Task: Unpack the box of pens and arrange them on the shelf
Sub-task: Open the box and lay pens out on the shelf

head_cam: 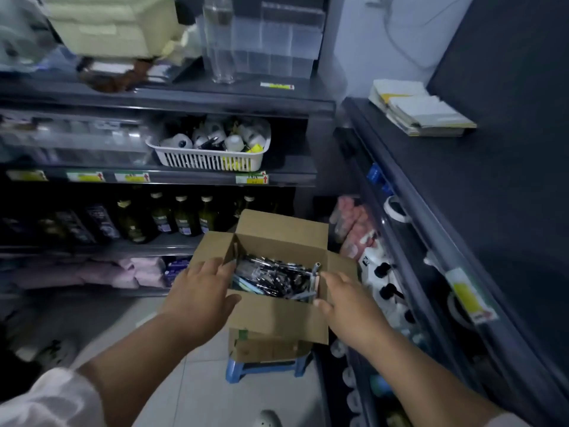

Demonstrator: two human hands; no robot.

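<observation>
An open cardboard box [277,315] stands on a blue plastic stool [264,368] in front of the shelves. Its flaps are folded outward, and inside lies a heap of several dark and blue pens [274,280]. My left hand [200,291] rests on the box's left flap, with the fingers reaching the inner edge and the thumb near the front rim. My right hand [345,300] holds the right rim of the box, thumb at the front corner. Neither hand holds a pen.
Dark metal shelves [215,178] rise behind the box, with a white basket of small bottles [212,146], green glass bottles [184,215] and clear acrylic holders [289,41] on top. A second shelf unit [431,211] runs along the right, with notepads [421,109] above. Tiled floor [197,389] lies below.
</observation>
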